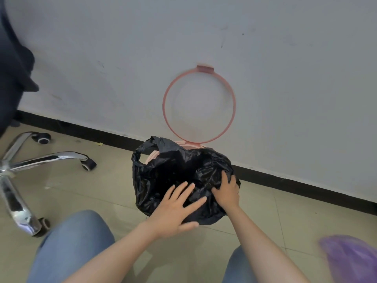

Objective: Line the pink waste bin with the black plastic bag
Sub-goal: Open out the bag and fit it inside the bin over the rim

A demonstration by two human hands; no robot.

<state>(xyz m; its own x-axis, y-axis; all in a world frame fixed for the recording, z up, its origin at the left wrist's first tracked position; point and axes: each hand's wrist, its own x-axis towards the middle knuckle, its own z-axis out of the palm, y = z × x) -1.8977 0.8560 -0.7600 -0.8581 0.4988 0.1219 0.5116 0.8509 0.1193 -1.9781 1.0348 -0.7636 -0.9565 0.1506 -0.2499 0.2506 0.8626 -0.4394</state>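
Chrome legs of a swivel chair (30, 164) with black castors spread over the tiled floor (102, 190) at the far left, well apart from the work, under a dark shape at the frame's upper edge. Just right of centre the pink waste bin (156, 155) stands against the white wall (183, 37) and its black skirting, almost wholly covered by the black plastic bag (173, 172), which is draped over its mouth and down its near side; only a curve of pink rim shows at the back left. A pink ring (199, 105), hinged at the bin's rear, stands upright flat against the wall. The left hand (176, 209) lies on the bag's near side, fingers spread, its grip released. The right hand (226, 192) presses the bag's right edge, fingers curled into the plastic. Blue-jeaned knees (71, 242) frame the bottom, and a blurred purple bag (350, 260) sits at the lower right corner.
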